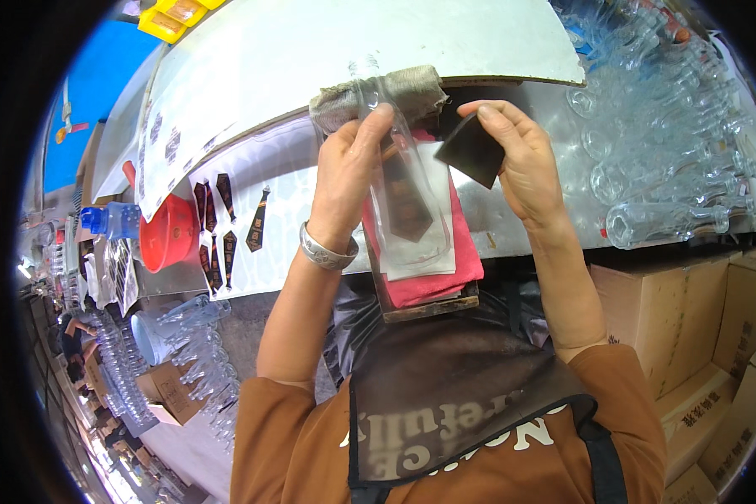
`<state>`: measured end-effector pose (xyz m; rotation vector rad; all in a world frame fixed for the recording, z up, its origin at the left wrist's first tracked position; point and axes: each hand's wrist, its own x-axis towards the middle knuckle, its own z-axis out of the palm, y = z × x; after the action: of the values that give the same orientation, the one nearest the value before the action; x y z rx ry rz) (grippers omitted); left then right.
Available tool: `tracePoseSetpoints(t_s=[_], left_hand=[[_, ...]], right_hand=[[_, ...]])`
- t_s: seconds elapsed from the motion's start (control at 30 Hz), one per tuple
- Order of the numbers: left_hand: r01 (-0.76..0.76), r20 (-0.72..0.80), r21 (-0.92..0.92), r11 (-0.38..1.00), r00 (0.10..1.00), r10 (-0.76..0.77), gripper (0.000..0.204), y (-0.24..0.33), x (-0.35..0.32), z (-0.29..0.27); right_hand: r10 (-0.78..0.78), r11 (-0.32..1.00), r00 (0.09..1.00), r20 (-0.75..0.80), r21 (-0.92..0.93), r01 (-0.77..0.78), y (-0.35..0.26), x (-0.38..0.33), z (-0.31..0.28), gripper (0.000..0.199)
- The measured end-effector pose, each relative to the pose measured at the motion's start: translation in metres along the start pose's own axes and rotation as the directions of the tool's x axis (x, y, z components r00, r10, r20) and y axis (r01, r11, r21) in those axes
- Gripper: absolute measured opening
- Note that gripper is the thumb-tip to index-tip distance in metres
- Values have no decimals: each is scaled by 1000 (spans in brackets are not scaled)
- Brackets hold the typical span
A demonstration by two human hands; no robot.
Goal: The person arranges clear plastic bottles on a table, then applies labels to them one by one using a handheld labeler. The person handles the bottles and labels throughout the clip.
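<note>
My left hand [354,160] is closed around the neck of a clear glass bottle [435,235], its thumb along the glass. A dark tie-shaped decal [408,214] shows on the bottle's body. The neck rests on a rolled greyish cloth [422,89]; the body lies over a white sheet [424,268] on a folded pink cloth [469,265]. Pinched by one edge in my right hand [525,164] is a thin dark square scraper [475,151], held just right of the bottle and apart from it. Under the cloths sits a wooden frame [433,309].
Several tie-shaped decals [259,223] lie on a white sheet to the left, beside a red basin [170,233] and a blue-capped bottle [113,220]. Many clear bottles [664,220] crowd the right side. Cardboard boxes [659,311] stand below them. A white board [344,38] spans the far side.
</note>
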<state>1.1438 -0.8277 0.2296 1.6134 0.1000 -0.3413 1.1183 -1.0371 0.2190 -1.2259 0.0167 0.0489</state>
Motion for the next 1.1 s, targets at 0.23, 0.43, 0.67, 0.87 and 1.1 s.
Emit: tracePoseSetpoints(t_s=[0.23, 0.43, 0.67, 0.87, 1.1], left_hand=[[-60, -10, -184, 981, 998, 59, 57, -25, -4, 6], [-160, -47, -119, 980, 987, 155, 58, -33, -8, 10], [-121, -18, -266, 956, 993, 121, 60, -34, -13, 13], [-98, 27, -347, 933, 993, 114, 63, -38, -12, 8], [-476, 28, 139, 868, 878, 477, 97, -31, -86, -15]], right_hand=[[126, 837, 967, 221, -547, 16, -19, 29, 32, 55], [129, 704, 963, 236, -706, 79, -11, 38, 37, 54], [120, 762, 953, 279, -641, 92, -7, 31, 35, 52], [169, 876, 950, 262, -481, -24, -8, 27, 32, 50], [-166, 788, 940, 298, -532, 308, -50, 6, 33, 29]])
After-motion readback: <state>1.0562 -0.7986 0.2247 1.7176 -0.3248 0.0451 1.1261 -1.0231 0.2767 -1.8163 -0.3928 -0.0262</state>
